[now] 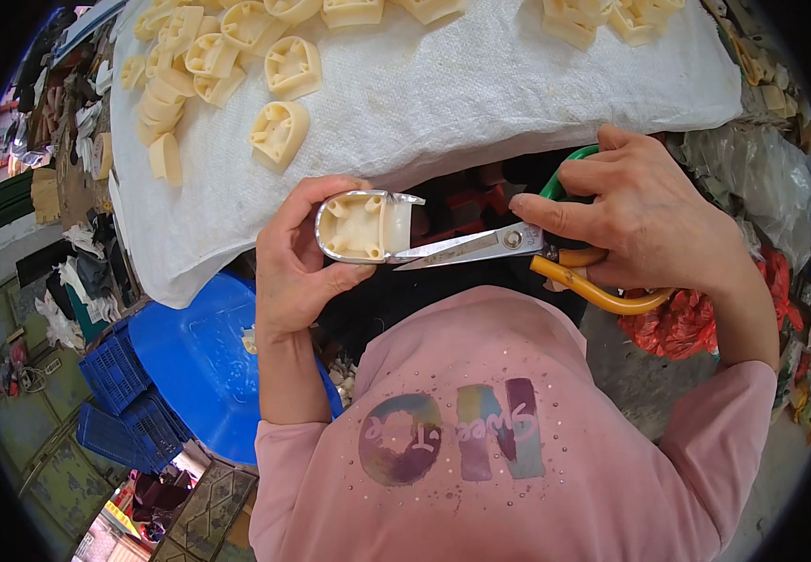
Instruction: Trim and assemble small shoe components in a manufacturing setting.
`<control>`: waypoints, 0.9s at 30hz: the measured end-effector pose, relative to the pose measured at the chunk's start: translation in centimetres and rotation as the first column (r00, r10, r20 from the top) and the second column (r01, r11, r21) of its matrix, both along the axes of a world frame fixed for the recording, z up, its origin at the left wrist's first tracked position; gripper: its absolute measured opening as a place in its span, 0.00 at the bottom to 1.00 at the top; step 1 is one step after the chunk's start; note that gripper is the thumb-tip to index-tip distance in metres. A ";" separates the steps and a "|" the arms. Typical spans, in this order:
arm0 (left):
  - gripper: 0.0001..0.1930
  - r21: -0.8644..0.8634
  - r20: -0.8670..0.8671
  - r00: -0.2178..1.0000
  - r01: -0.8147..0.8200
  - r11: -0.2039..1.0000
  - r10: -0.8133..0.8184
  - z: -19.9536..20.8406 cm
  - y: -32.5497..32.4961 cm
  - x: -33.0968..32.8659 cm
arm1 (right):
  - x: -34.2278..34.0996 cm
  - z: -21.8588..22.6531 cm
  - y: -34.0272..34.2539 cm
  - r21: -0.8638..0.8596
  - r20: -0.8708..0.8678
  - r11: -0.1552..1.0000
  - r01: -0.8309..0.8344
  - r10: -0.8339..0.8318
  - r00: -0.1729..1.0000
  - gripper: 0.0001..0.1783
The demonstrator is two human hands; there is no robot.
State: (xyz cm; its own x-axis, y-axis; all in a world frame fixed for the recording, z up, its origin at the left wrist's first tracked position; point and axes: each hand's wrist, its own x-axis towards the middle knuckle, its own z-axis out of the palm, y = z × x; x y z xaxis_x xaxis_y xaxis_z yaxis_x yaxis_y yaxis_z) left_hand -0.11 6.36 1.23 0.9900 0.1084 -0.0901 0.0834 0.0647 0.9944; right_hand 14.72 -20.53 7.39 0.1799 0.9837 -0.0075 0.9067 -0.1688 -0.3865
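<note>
My left hand [307,248] is closed around a cream plastic part [359,228], rounded at one end, with several small posts inside and a shiny silver rim. My right hand [626,211] grips a pair of scissors [508,241] with one green and one orange handle. The blades stand slightly apart and point left, their tips at the lower right corner of the held part. Whether the blades bite on the rim I cannot tell. Loose cream parts [279,133] like the held one lie beyond my left hand on a white woven sheet [480,103].
More cream parts [611,17] lie at the sheet's far edge. A blue basin [195,361] stands at my left, beside blue plastic crates [129,403]. Red plastic bags [677,328] and clear plastic film [752,178] are at the right.
</note>
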 end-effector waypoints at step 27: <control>0.34 0.044 0.043 0.979 -0.202 0.978 0.200 0.1 -1.0 1.1 | -0.4 -2.8 -2.1 0.077 -0.294 0.795 0.602 -0.559 0.775 0.34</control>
